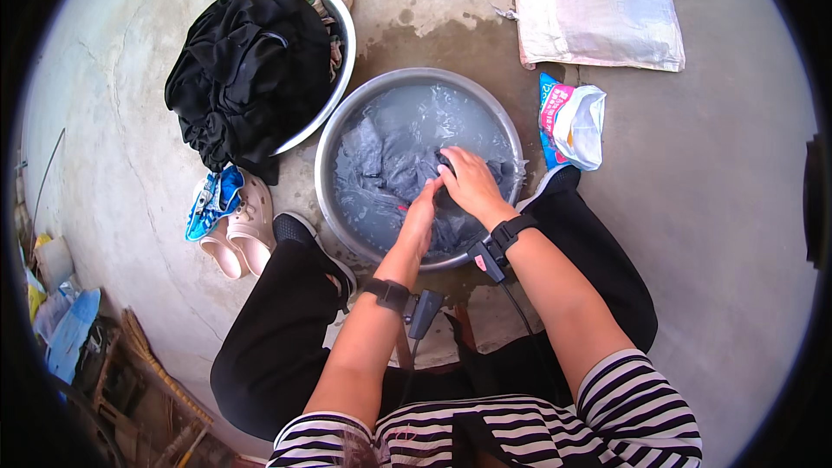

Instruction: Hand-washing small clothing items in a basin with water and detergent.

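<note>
A round metal basin point(328, 208) of cloudy water stands on the floor before me, with dark grey cloth point(403, 166) soaking in it. My left hand point(424, 211) is low over the basin's middle, its fingertips touching the other hand and the wet cloth. Just right of it, my right hand point(469, 182) is curled over a dark bunch of the cloth. The fingers of both hands partly hide the bunch. A small red spot point(402, 208) shows on the cloth near my left hand.
A second metal basin point(348, 45) heaped with black clothes point(253, 71) stands at upper left. Pale clogs point(250, 227) with a blue packet point(218, 201) lie below it. An open detergent bag point(572, 123) and a white woven sack point(598, 10) are at right. A broom point(162, 364) lies lower left.
</note>
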Tool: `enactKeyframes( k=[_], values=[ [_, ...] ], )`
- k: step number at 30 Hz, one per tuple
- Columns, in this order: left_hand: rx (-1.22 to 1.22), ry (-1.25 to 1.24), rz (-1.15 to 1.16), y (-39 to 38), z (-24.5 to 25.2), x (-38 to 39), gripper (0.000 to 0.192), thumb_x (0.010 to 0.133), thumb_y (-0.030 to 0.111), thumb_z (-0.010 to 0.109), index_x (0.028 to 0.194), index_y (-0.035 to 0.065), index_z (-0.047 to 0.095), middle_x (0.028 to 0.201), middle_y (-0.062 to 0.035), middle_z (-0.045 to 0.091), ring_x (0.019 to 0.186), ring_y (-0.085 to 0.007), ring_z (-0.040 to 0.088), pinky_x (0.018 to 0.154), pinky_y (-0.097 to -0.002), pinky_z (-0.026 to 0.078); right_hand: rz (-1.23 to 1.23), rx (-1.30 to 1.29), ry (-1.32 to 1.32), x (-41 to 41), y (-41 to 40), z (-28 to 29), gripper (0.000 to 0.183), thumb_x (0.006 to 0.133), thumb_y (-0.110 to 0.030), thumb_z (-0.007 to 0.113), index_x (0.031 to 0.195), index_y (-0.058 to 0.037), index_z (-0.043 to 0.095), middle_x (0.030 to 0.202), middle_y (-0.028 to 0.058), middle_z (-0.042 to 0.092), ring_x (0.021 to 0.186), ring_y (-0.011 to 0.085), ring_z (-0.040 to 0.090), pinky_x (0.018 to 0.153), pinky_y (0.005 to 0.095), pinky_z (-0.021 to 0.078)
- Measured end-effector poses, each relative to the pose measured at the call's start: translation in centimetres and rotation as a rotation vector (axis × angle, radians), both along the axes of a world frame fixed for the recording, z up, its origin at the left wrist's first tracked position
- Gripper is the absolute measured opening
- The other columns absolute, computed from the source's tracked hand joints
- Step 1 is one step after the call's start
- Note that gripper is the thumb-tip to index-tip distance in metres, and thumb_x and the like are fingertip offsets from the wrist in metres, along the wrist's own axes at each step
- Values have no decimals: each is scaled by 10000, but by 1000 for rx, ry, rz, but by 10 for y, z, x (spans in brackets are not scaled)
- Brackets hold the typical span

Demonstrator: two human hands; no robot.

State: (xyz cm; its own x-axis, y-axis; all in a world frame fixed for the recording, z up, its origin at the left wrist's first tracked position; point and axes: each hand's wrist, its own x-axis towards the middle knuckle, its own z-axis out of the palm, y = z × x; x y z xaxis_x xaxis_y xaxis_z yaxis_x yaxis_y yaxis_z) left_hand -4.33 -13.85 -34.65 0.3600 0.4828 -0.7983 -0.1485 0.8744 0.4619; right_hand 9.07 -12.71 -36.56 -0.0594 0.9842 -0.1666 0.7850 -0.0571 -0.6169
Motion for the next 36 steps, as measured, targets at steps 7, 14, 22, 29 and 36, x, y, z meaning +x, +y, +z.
enactKeyframes(
  k=[7, 14, 22, 29, 36],
  values=[
    [-194, 81, 411, -13, -35, -3, 659, 906, 387, 411, 1345, -44, 173, 1393, -208, 247, 1296, -314, 247, 1056, -390, 182, -154, -485, -99, -7, -9, -51, 405, 747, -88, 541, 1149, -131, 509, 1033, 180, 586, 941, 345, 561, 806, 416, 443],
    [-194, -205, 485, 21, -26, -22, 635, 848, 532, 449, 1196, 1, 449, 1171, -145, 513, 1066, -222, 499, 918, -354, 383, -144, -159, 704, -29, -13, 51, 146, 635, 52, 414, 737, 24, 514, 851, 131, 578, 810, 224, 558, 756, 278, 420],
    [530, 296, 237, -6, -45, -23, 678, 793, 432, 584, 1159, -114, 418, 975, -185, 560, 834, -241, 563, 733, -366, 448, 24, 22, 558, -70, -20, 109, 206, 701, -110, 629, 665, -22, 445, 648, 82, 493, 567, 245, 500, 553, 315, 413],
    [43, 345, 424, 32, 28, 8, 326, 851, 308, 515, 985, 14, 550, 774, -15, 569, 732, -101, 513, 709, -262, 409, -333, 87, 72, -38, 14, 45, 148, 750, -165, 561, 670, -53, 507, 666, 129, 564, 622, 329, 563, 531, 413, 442],
    [121, 189, -9, 14, -25, -21, 459, 890, 348, 464, 1176, -12, 477, 1165, -114, 494, 1086, -169, 428, 935, -281, 311, -341, -27, 298, -26, 8, -6, 345, 792, -247, 552, 1094, -87, 501, 1097, 189, 543, 991, 332, 527, 851, 452, 380]
  ],
)
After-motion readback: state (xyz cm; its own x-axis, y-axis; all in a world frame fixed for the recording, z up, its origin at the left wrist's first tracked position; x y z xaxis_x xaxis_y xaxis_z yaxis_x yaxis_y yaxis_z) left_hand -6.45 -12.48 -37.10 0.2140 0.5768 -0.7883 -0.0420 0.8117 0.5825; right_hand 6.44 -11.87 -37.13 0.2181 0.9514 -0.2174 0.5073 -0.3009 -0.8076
